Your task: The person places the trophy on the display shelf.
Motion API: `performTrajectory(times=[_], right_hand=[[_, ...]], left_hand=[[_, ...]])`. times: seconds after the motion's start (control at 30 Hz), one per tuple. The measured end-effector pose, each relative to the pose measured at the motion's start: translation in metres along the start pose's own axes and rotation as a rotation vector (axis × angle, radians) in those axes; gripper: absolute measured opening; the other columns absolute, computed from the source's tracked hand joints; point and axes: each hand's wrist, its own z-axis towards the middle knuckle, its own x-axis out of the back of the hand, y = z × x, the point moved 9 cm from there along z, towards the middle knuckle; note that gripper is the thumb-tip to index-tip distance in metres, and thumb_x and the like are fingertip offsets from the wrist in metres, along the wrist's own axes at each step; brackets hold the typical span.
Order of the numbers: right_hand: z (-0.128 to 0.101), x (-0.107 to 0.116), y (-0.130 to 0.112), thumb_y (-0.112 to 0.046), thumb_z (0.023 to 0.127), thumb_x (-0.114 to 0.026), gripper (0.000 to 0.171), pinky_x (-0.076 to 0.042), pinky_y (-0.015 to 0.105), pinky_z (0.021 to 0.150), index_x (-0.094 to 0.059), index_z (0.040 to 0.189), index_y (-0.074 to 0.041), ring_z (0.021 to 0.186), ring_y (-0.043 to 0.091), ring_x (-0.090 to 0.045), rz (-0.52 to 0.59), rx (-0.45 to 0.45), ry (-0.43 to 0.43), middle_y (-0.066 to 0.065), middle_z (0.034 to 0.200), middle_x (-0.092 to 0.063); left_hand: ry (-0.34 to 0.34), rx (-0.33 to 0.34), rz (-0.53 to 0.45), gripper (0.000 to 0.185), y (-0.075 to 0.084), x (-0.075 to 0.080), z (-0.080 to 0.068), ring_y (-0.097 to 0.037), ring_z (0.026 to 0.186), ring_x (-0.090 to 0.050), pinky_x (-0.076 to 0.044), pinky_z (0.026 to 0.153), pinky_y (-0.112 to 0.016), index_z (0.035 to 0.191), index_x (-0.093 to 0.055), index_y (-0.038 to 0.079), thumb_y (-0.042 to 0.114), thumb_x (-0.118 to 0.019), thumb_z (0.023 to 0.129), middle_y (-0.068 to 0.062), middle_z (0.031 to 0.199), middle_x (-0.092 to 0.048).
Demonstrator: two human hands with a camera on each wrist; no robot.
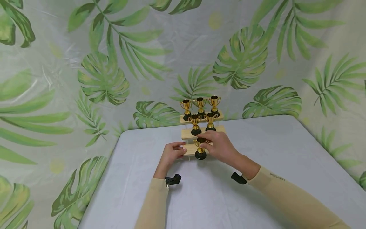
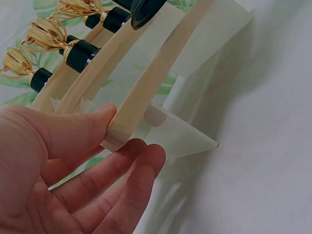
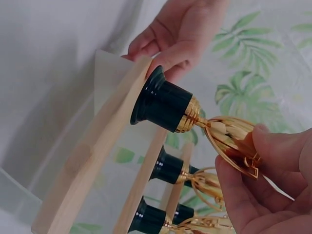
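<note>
A small gold trophy cup (image 1: 200,153) with a black base is pinched by its cup between the thumb and fingers of my right hand (image 1: 220,146). Its base (image 3: 163,105) is right at the lowest shelf board of a three-tier wooden stand (image 1: 188,149). My left hand (image 1: 172,154) grips the left end of that same board, thumb (image 2: 97,124) on top and fingers below, as the left wrist view shows. Two more trophies (image 1: 195,124) stand on the middle board, and three trophies (image 1: 201,106) line the top board.
Clear side panels (image 2: 180,131) support the boards. The stand is on a table with a white cloth (image 1: 143,165), near its back edge. Behind hangs a leaf-patterned curtain (image 1: 171,57). Each wrist wears a black camera mount (image 1: 173,179).
</note>
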Motion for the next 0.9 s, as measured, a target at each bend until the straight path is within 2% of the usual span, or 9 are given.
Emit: performTrajectory(times=[0.13,0.37,0.53,0.9], right_hand=[[0.003,0.001,0.002,-0.013,0.086,-0.081,0.037,-0.054,0.032,0.068,-0.074,0.122,-0.007,0.082,0.013,-0.063,-0.021,0.001,0.004,0.001,0.100,-0.070],[0.008,0.006,0.002,-0.009,0.085,-0.081,0.037,-0.059,0.040,0.074,-0.073,0.121,-0.006,0.088,0.019,-0.069,-0.031,0.024,0.014,0.008,0.113,-0.072],[0.010,0.005,0.008,-0.005,0.085,-0.081,0.038,-0.059,0.037,0.075,-0.073,0.122,-0.007,0.090,0.019,-0.071,-0.043,0.024,0.014,0.008,0.118,-0.071],[0.013,0.006,0.018,-0.005,0.086,-0.080,0.040,-0.059,0.038,0.073,-0.071,0.125,-0.006,0.088,0.019,-0.070,-0.033,0.001,0.010,0.009,0.118,-0.072]], left_hand=[[0.001,0.002,-0.007,0.032,0.000,0.001,-0.001,-0.016,0.075,-0.065,-0.060,0.076,-0.040,0.120,-0.073,0.005,0.010,-0.078,0.088,-0.010,0.095,-0.071],[-0.007,-0.018,-0.033,0.036,0.002,0.000,-0.001,-0.014,0.072,-0.066,-0.060,0.072,-0.034,0.123,-0.070,-0.001,0.006,-0.077,0.089,-0.011,0.095,-0.070],[-0.005,-0.018,-0.033,0.038,0.001,0.000,-0.002,-0.014,0.073,-0.066,-0.061,0.073,-0.037,0.125,-0.069,-0.002,0.007,-0.077,0.089,-0.011,0.095,-0.070],[0.001,0.002,-0.025,0.039,0.000,-0.001,-0.002,-0.014,0.074,-0.067,-0.060,0.073,-0.035,0.126,-0.069,-0.001,0.007,-0.077,0.089,-0.010,0.096,-0.071]])
